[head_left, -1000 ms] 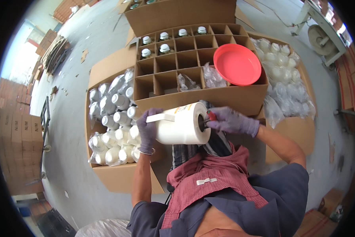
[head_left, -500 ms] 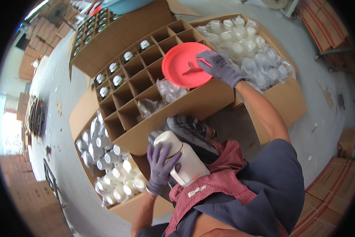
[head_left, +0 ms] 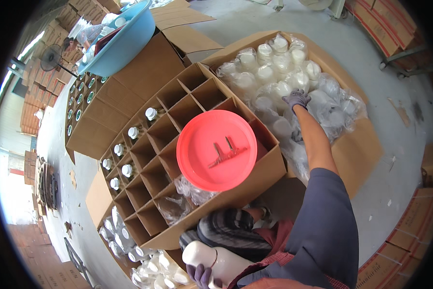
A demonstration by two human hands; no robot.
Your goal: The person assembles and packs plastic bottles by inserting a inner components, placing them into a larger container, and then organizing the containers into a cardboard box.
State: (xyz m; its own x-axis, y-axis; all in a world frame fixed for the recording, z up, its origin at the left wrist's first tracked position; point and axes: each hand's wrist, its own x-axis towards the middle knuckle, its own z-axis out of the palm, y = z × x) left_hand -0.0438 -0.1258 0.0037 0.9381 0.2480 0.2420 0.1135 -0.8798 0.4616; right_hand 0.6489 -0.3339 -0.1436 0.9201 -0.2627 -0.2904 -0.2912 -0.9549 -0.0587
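My right hand (head_left: 297, 99), in a purple-grey glove, reaches far out over a carton of white plastic bottles (head_left: 266, 75) in clear bags. Its fingers are spread against the bags; no bottle shows in its grip. Down at my lap my left hand (head_left: 203, 275), gloved alike, is closed on a white plastic jug (head_left: 226, 264) that leans across my thigh; the frame's lower edge cuts off part of the hand. A round red basin (head_left: 192, 159) rests on a divided carton (head_left: 255, 180). Small reddish metal hand tools (head_left: 226, 153) lie inside the basin.
White-capped bottles (head_left: 151, 113) stand in several left-hand cells of the divided carton, with crumpled clear plastic (head_left: 192, 191) in the near cells. Another box at lower left holds bagged bottles (head_left: 163, 269). A blue tub (head_left: 134, 48) sits on a far carton; a person (head_left: 87, 36) is beyond it.
My right hand has left the red basin and moved right and farther off, onto the bagged bottles. The tools lie in the basin. My left hand keeps the jug; the whole view has shifted.
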